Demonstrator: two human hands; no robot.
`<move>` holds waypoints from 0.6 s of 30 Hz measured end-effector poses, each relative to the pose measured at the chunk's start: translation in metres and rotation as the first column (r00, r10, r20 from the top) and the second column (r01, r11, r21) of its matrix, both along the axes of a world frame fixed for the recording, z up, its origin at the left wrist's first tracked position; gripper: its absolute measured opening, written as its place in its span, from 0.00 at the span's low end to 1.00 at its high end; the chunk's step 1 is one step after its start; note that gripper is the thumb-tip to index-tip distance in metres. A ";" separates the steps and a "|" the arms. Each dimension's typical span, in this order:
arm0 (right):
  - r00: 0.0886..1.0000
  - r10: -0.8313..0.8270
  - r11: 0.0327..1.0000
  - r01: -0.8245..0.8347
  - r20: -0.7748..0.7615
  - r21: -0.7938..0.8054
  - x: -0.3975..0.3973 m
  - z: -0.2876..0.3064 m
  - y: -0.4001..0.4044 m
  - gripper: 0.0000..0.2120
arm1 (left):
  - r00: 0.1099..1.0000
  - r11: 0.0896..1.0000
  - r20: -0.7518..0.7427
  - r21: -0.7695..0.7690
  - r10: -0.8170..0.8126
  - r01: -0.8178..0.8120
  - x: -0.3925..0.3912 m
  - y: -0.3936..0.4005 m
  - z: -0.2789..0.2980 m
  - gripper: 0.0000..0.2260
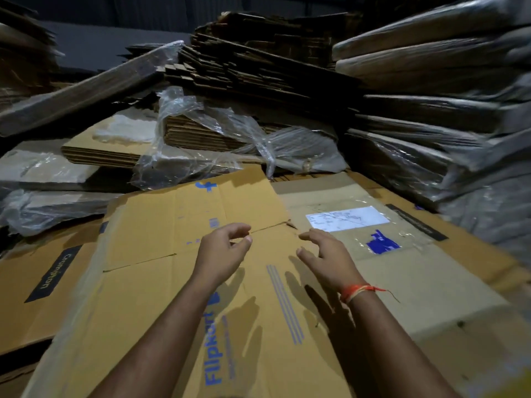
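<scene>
Cardboard stock fills the whole view: wrapped bundles [431, 90] stacked up the right side, too blurred for a firm count, and one loose stack of flattened board [258, 67] at upper centre. One torn sheet of clear plastic wrap [218, 130] trails below that stack.

Three flat cartons lie in the lower half:
- One Flipkart carton [178, 282] at centre, printed side up. This is the piece in hand.
- One labelled carton [431, 288] at right, partly under it.
- One Crompton carton [43, 288] at lower left.

Both hands hover over the Flipkart carton near its flap slit, and their shadows fall on the board beneath.
- My left hand [222, 254] has the fingers loosely curled, thumb near forefinger, pinching nothing.
- My right hand [327, 259] has the fingers relaxed and slightly spread, and holds nothing.

Judgement: this is the reach, before any hold is taken. The next move calls for lowering both hands onto the flap edge at the slit. A firm, even hold is then needed on each side, as wide board will sag or twist if lifted unevenly.

Small items: one white label [347, 218] on the right carton and one orange thread [359, 291] at my right wrist.
</scene>
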State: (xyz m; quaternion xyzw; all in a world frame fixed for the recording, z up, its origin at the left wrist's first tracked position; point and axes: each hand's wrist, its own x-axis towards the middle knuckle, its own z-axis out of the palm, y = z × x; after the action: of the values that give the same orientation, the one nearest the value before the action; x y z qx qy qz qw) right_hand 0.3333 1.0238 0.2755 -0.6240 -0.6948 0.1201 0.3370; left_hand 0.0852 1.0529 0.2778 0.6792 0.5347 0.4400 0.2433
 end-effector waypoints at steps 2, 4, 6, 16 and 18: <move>0.999 -0.041 0.999 0.041 -0.003 0.022 0.013 0.006 -0.025 0.18 | 0.997 0.997 -0.011 0.009 -0.072 0.072 0.020 -0.008 0.005 0.11; 0.995 -0.101 0.994 0.101 -0.013 0.039 0.024 0.010 -0.050 0.18 | 0.990 0.990 -0.003 0.015 -0.138 0.138 0.040 -0.017 0.010 0.10; 0.985 -0.169 0.985 0.170 -0.026 0.042 0.030 0.013 -0.078 0.18 | 0.976 0.976 0.008 0.012 -0.217 0.217 0.058 -0.028 0.013 0.10; 0.833 -0.540 0.837 0.546 -0.120 0.027 -0.014 -0.013 -0.245 0.17 | 0.762 0.762 0.003 -0.015 -0.647 0.647 0.075 -0.122 -0.003 0.11; 0.768 -0.619 0.779 0.627 -0.166 0.000 -0.039 -0.029 -0.287 0.17 | 0.684 0.683 0.015 -0.045 -0.729 0.729 0.065 -0.150 -0.014 0.10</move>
State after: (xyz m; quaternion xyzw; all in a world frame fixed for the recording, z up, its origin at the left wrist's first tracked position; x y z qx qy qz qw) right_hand 0.2940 0.7364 0.2468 -0.7979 -0.4230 0.0311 0.4284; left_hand 0.1501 0.9032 0.2639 0.8307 0.2316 0.2929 0.4129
